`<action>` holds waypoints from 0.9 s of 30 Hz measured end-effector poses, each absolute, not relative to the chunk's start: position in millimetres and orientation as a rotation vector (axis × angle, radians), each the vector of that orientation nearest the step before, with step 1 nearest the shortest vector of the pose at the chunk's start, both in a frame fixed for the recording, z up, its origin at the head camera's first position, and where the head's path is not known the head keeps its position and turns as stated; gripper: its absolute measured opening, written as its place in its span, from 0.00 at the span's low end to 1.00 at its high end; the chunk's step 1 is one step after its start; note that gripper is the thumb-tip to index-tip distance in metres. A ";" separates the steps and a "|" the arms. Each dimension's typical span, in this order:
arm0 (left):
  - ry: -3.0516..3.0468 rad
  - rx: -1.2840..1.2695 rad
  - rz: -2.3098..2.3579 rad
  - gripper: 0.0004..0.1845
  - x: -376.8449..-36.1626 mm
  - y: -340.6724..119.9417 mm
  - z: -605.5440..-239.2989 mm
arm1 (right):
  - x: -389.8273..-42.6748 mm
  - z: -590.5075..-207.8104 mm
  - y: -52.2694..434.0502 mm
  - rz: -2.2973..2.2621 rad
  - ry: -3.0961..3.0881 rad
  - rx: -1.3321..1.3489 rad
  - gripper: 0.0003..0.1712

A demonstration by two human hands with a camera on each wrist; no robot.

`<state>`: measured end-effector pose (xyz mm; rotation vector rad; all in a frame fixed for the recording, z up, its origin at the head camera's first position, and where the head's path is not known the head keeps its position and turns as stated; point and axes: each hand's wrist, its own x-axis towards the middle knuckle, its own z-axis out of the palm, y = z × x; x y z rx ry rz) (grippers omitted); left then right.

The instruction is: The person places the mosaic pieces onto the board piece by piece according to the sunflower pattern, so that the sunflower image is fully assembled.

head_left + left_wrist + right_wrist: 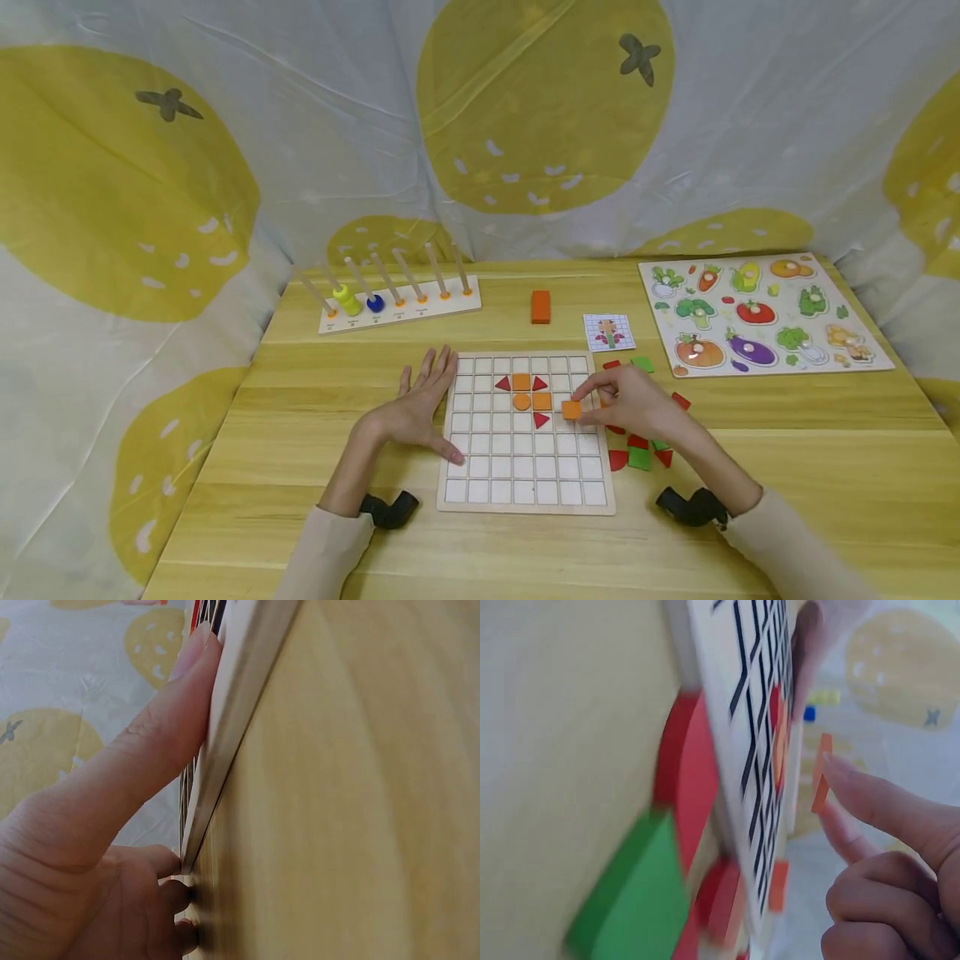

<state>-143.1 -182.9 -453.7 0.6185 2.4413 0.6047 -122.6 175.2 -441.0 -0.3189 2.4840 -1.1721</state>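
So from the head view, the right hand (pixel 630 406) pinches an orange square tile (pixel 572 409) just over the grid board (pixel 525 492), right of the tiles already laid; looks like the placing step, and the next move calls for lining it up with an empty cell. The left hand (pixel 420 408) lies flat, fingers straight, against the board's left edge on the worktop (pixel 787 475). Left wrist view: thumb (pixel 161 727) pressed along that edge. Right wrist view: fingertips (pixel 855 787) nip the tile (pixel 822 782) above the grid, loose red and green pieces (pixel 641 900) beside the board.
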 end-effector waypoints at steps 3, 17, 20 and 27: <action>2.436 0.623 0.610 0.83 -143.3 -182.0 -453.6 | -122.2 -441.5 153.1 -1.177 2.479 -0.360 0.13; 2.441 0.633 0.603 0.83 -143.7 -179.7 -452.2 | -125.2 -447.6 110.9 -1.096 2.514 -0.384 0.12; 2.440 0.628 0.601 0.83 -143.4 -180.2 -452.3 | -127.4 -447.1 111.9 -1.139 2.473 -0.382 0.11; 2.439 0.616 0.599 0.83 -142.7 -181.6 -451.2 | -131.4 -449.9 112.7 -1.193 2.390 -0.380 0.11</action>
